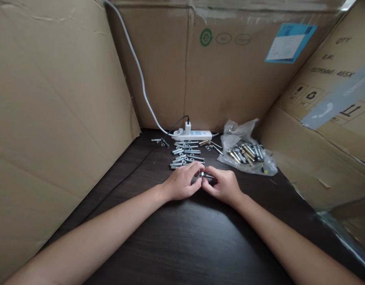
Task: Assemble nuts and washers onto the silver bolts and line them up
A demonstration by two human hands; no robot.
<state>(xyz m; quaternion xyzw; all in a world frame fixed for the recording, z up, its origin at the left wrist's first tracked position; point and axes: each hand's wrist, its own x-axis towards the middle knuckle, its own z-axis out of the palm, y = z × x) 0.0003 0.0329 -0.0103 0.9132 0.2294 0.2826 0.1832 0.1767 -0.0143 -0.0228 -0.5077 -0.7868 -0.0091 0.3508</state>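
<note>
Between my two hands, just above the dark table, is a metal expansion bolt with a nut on its end. My left hand pinches the nut end with thumb and forefinger. From the other side, my right hand grips the shank, and its fingers hide part of it. Right behind my left hand lie rows of loose bolts, sleeves and washers. Past my right hand, a clear plastic bag lies open with several assembled expansion bolts on it.
A white power strip with a plugged-in adapter stands behind the rows. Its white cable climbs the back box, and a black cable crosses the table at left. Tall cardboard boxes wall in the left, back and right sides.
</note>
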